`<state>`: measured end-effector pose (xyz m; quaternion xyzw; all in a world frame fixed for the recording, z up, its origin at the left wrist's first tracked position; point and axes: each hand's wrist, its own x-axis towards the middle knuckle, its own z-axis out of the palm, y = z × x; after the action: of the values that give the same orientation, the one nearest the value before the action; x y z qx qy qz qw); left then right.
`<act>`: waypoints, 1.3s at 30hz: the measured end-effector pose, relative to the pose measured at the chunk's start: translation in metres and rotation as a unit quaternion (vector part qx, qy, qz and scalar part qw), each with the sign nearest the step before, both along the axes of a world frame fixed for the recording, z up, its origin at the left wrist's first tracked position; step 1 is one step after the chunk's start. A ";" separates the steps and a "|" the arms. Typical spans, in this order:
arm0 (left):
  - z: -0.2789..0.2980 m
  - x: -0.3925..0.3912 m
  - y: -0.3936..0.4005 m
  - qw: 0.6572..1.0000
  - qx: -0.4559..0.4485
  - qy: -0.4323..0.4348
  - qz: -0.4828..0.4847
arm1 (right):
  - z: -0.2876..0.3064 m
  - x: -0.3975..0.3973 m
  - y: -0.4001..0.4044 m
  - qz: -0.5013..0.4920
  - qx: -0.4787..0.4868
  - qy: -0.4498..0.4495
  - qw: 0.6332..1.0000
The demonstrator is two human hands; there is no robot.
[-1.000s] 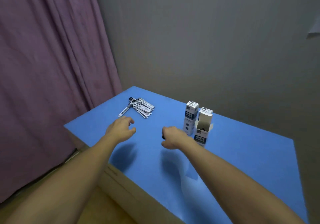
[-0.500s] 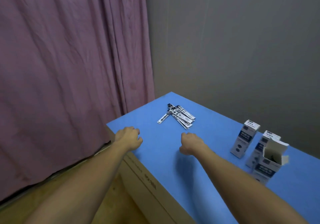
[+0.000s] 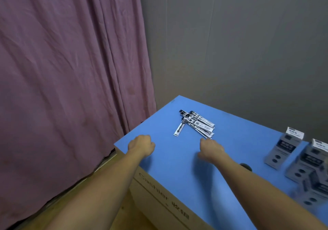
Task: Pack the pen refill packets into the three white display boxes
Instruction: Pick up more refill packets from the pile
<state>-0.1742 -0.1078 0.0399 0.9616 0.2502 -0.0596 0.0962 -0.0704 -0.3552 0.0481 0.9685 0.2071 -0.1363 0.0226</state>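
Mauve curtain (image 3: 67, 73) fills the left, blue tabletop (image 3: 179, 160) spreads right. Three white display boxes (image 3: 284, 151) stand blurred at right. Pen refill packets (image 3: 197, 124) lie piled far-centre. Left hand (image 3: 141, 145) clenched, empty; right hand (image 3: 211, 149) curled just beside the pile, holding nothing.

Right hand (image 3: 210, 149) neared refill packets (image 3: 197, 124).

"Cashier" printed on cardboard box (image 3: 159, 199) side; packet, display-box print illegible.
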 end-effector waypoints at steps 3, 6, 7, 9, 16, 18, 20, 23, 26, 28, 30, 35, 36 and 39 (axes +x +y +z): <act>-0.007 0.030 0.001 1.000 -0.030 -0.004 0.003 | -0.002 0.018 -0.001 -0.019 -0.002 -0.004 1.000; -0.013 0.063 -0.006 0.998 -0.057 -0.005 0.016 | -0.003 0.043 -0.004 -0.046 0.003 -0.011 0.999; -0.016 0.074 -0.009 0.997 -0.067 -0.011 0.021 | -0.003 0.053 -0.004 -0.055 0.007 -0.013 0.998; -0.020 0.097 -0.013 0.996 -0.086 -0.026 0.025 | -0.003 0.073 -0.003 -0.072 0.020 -0.016 0.997; -0.026 0.178 -0.030 0.989 -0.134 -0.033 0.058 | -0.009 0.137 0.004 -0.095 0.069 -0.027 0.993; -0.027 0.198 -0.039 0.987 -0.147 -0.021 0.060 | -0.011 0.152 0.003 -0.101 0.081 -0.032 0.991; -0.031 0.216 -0.050 0.984 -0.166 -0.003 0.061 | -0.012 0.163 0.000 -0.111 0.091 -0.033 0.989; -0.037 0.238 -0.068 0.978 -0.193 0.013 0.080 | -0.017 0.178 -0.005 -0.125 0.109 -0.033 0.986; -0.037 0.260 -0.082 0.973 -0.207 0.024 0.101 | -0.018 0.191 -0.012 -0.146 0.127 -0.039 0.980; -0.036 0.271 -0.088 0.969 -0.216 0.025 0.114 | -0.019 0.196 -0.017 -0.158 0.134 -0.039 0.978; -0.039 0.280 -0.091 0.965 -0.221 0.023 0.136 | -0.022 0.200 -0.022 -0.166 0.138 -0.042 0.976; -0.036 0.288 -0.090 0.978 -0.183 0.042 0.097 | -0.026 0.206 -0.035 -0.176 0.140 -0.041 0.974; -0.036 0.288 -0.086 0.980 -0.173 0.049 0.082 | -0.027 0.207 -0.036 -0.178 0.138 -0.042 0.973; -0.035 0.285 -0.066 0.982 -0.159 0.066 0.073 | -0.028 0.208 -0.029 -0.182 0.135 -0.034 0.973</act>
<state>0.1112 -0.1737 0.0049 0.9071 0.3130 -0.1544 0.2353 0.1372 -0.3846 0.0203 0.9881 0.0434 -0.0755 -0.1264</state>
